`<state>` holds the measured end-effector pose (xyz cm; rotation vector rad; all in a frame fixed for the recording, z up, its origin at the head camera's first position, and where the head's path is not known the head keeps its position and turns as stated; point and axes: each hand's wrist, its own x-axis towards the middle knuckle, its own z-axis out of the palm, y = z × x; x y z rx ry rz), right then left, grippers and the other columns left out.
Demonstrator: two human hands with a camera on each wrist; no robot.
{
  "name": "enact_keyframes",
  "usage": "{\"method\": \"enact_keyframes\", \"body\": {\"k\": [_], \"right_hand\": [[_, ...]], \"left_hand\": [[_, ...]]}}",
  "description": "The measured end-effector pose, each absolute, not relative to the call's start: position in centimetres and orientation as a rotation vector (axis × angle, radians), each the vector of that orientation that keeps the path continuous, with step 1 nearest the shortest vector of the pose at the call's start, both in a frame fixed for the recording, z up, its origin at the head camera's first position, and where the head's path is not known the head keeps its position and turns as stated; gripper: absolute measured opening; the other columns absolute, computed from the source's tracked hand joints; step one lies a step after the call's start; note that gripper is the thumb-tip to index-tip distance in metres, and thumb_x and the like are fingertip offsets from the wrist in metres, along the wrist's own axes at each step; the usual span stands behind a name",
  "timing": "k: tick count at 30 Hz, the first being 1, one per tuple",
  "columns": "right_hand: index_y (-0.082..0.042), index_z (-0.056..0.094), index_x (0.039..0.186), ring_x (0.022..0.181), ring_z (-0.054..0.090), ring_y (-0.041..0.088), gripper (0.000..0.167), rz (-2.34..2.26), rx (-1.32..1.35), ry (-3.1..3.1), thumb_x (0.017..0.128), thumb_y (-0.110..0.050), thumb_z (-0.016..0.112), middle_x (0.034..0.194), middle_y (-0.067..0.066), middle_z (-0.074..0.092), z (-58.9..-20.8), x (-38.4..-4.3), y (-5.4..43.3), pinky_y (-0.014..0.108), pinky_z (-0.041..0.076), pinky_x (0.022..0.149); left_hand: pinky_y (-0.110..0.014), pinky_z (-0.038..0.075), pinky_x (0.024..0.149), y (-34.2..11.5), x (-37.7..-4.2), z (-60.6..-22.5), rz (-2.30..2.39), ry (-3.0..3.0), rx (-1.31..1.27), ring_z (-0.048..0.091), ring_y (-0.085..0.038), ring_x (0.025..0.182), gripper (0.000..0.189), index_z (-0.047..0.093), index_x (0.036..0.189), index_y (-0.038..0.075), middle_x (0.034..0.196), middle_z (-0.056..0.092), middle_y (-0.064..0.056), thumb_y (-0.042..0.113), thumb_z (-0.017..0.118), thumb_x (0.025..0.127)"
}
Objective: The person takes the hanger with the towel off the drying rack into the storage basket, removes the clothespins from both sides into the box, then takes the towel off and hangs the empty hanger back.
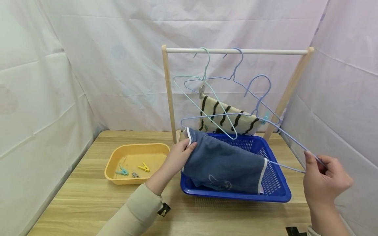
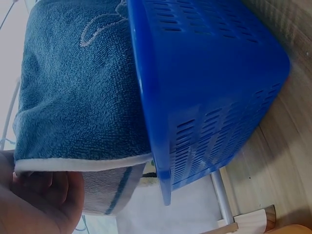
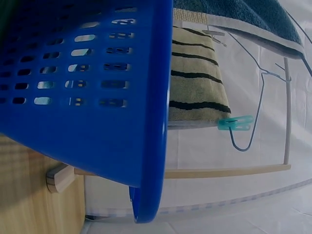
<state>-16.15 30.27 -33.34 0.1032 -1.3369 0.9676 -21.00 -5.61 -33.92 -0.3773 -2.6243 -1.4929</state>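
The left hand (image 1: 178, 154) pinches the blue towel (image 1: 222, 162) at its white edge, fingers curled, seemingly to keep the fold spread. The right hand (image 1: 326, 182) grips one end of the hanger (image 1: 255, 112), presumably steadying the bar inside that fold. The towel hangs between both hands, over the basket (image 1: 236, 196).

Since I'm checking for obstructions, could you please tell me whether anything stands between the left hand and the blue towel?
Nothing visible does: the left hand holds the blue towel directly by its white-trimmed edge.
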Motion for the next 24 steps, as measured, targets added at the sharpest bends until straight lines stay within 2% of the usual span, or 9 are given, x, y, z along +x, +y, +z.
{"method": "enact_keyframes", "body": {"k": [8, 16, 24], "right_hand": [[0.022, 0.052, 0.06, 0.052, 0.039, -0.009, 0.038, 0.975, 0.063, -1.347, 0.069, 0.001, 0.082, 0.061, -0.019, 0.054, -33.25, -16.2, 29.86, 0.005, 0.03, 0.058], [0.022, 0.053, 0.062, 0.053, 0.039, -0.009, 0.04, 0.958, 0.037, -1.356, 0.07, -0.002, 0.084, 0.062, -0.02, 0.053, -33.16, -16.24, 29.91, 0.006, 0.03, 0.058], [0.023, 0.054, 0.065, 0.052, 0.039, -0.009, 0.038, 0.95, -0.007, -1.389, 0.072, -0.001, 0.083, 0.062, -0.021, 0.052, -33.27, -16.29, 30.48, 0.005, 0.03, 0.057]], "left_hand": [[-0.028, 0.035, 0.055, -4.95, -20.96, -33.82, -1.4, -2.714, -0.478, 0.044, -0.016, 0.061, 0.036, 0.044, 0.073, 0.011, 0.064, 0.034, 0.002, 0.031, 0.052, 0.102], [-0.026, 0.034, 0.053, -4.85, -21.06, -34.14, -1.311, -2.79, -0.52, 0.042, -0.014, 0.058, 0.038, 0.043, 0.072, 0.012, 0.063, 0.034, 0.003, 0.033, 0.051, 0.102], [-0.028, 0.036, 0.057, -5.36, -21.14, -34.31, -1.269, -2.828, -0.508, 0.045, -0.015, 0.061, 0.035, 0.048, 0.075, 0.012, 0.064, 0.034, 0.003, 0.033, 0.051, 0.102]]}}
